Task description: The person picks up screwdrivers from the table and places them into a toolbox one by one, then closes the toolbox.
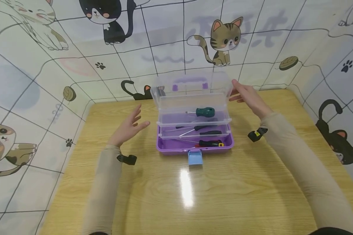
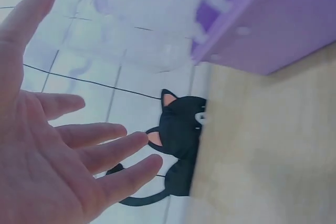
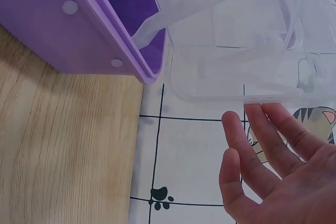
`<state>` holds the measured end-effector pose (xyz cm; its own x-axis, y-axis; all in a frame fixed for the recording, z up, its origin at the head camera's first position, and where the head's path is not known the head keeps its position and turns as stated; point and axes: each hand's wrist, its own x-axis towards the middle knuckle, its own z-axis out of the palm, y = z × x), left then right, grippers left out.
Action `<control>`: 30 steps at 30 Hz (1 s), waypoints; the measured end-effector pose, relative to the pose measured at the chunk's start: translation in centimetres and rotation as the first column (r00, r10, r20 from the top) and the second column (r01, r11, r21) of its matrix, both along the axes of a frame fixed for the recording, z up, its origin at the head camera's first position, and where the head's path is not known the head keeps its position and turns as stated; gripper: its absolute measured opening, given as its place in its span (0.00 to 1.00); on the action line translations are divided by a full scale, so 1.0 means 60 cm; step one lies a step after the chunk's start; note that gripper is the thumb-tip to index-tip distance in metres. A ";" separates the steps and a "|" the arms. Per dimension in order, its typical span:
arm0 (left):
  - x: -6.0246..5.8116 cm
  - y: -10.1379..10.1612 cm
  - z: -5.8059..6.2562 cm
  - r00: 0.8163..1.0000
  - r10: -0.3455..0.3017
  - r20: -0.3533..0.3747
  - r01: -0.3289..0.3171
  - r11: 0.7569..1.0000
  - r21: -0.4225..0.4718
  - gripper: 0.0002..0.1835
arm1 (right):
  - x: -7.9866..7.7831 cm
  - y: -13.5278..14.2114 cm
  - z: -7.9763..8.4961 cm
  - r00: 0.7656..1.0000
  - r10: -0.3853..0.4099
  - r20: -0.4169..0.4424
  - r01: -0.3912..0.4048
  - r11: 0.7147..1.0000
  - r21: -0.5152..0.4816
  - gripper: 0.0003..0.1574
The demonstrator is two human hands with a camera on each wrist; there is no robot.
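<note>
A purple toolbox stands on the table with its clear lid raised and its clear trays spread in steps. On the upper tray lies a screwdriver with a green handle. Several dark-handled screwdrivers show lower down, one with a black and yellow handle in the purple base. My right hand is beside the lid, relaxed fingertips right at its edge in the right wrist view. To the left of the box, my left hand hangs apart from it, fingers spread and holding nothing.
A blue latch hangs down at the box's front. The wooden table stretches toward me. Behind it and at both sides rises a wall covering with cat drawings.
</note>
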<state>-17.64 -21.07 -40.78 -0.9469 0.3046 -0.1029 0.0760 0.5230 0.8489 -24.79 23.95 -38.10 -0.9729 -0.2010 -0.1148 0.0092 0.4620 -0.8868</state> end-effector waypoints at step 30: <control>-0.057 0.067 0.035 0.994 -0.108 -0.034 0.113 0.977 0.180 0.32 | 0.056 0.029 -0.019 0.981 0.180 -0.066 -0.184 0.982 -0.050 0.36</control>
